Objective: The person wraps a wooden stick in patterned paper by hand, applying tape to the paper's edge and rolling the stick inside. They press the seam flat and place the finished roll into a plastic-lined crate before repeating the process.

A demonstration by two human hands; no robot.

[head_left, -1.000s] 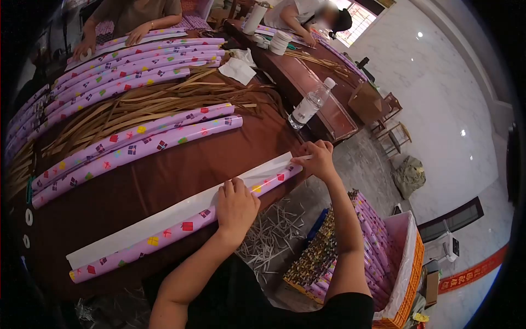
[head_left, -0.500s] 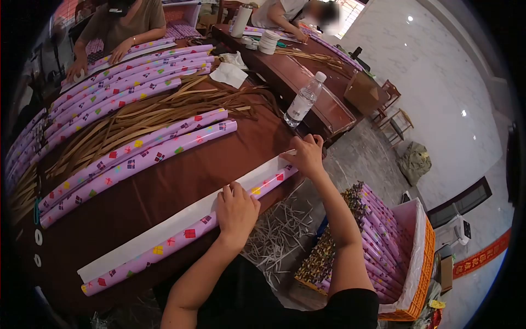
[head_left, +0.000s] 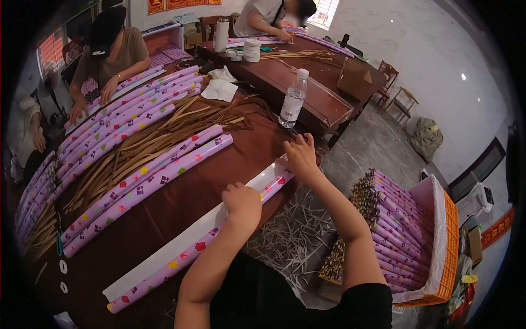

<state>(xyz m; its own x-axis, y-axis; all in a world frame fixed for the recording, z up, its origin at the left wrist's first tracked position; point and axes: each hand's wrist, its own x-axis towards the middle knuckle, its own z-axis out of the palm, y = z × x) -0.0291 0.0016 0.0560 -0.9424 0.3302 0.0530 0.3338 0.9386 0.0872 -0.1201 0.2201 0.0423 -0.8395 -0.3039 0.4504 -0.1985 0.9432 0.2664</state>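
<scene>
At frame center, a person's left hand point(head_left: 243, 207) bent over a patterned roll point(head_left: 173, 264) while the right hand point(head_left: 300, 158) worked its far end; how tightly either gripped could not be told. The step appeared to be flattening the white margin point(head_left: 164, 255), calling for even pressure. Open worktop point(head_left: 159, 220) lay left; its edge ran close at right, the bottle point(head_left: 292, 104) just beyond.
</scene>
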